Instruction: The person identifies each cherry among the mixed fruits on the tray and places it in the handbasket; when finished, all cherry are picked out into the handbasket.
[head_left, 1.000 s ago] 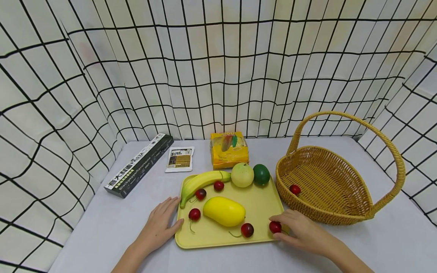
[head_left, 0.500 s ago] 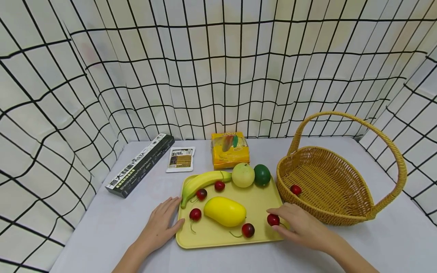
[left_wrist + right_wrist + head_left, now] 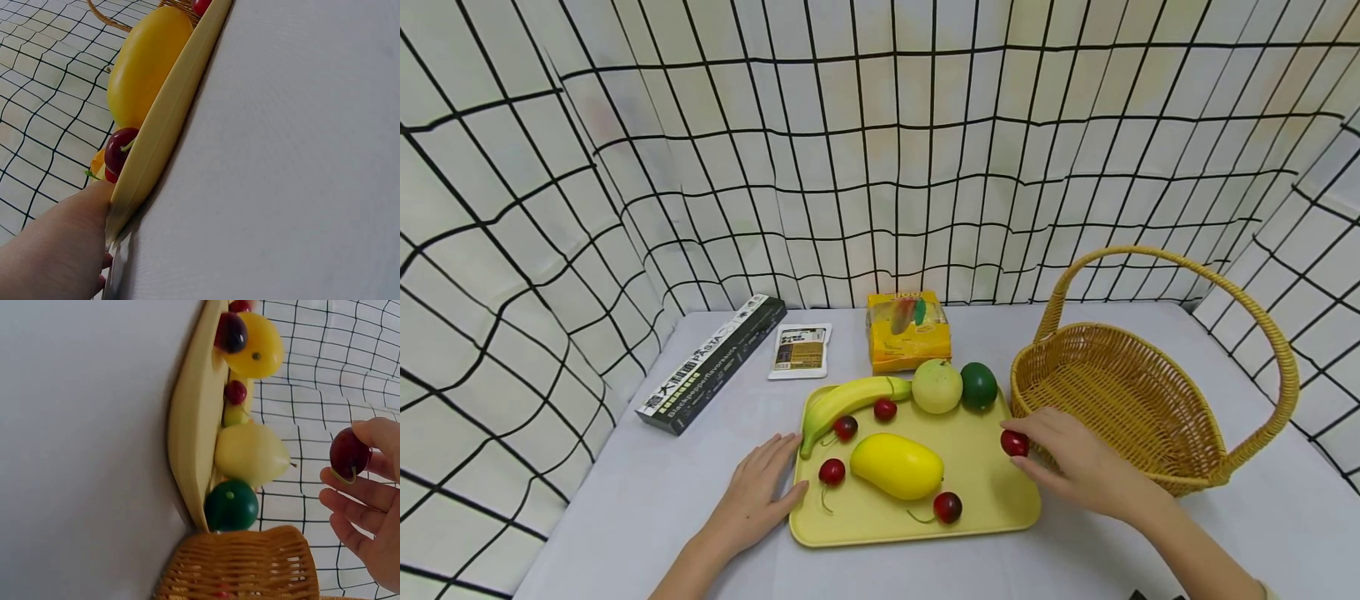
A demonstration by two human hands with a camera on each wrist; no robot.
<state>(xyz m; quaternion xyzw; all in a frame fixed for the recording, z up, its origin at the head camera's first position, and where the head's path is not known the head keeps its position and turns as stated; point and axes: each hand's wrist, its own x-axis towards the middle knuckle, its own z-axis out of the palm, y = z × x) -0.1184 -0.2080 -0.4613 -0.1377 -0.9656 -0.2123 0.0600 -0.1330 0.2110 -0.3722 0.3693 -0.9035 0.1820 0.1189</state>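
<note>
My right hand (image 3: 1078,458) pinches a dark red cherry (image 3: 1014,442) between thumb and fingers, raised over the right edge of the yellow tray (image 3: 985,508). In the right wrist view the held cherry (image 3: 350,453) shows its thin green stem. My left hand (image 3: 756,493) touches the tray's left edge, fingers fairly straight, thumb at the rim. On the tray lie a yellow mango (image 3: 897,467), a banana (image 3: 850,404), a pale green round fruit (image 3: 936,386), a dark green fruit (image 3: 979,386) and several cherries, one (image 3: 947,507) near the front rim.
A wicker basket (image 3: 1180,400) with a tall handle stands right of the tray. Behind lie a yellow packet (image 3: 910,333), a white sachet (image 3: 800,351) and a black pasta box (image 3: 711,364). White cloth with black grid lines (image 3: 880,150) encloses the table.
My right hand has lifted the cherry off the tray's front right corner and carried it back toward the basket. My left hand has stayed at the tray's left edge.
</note>
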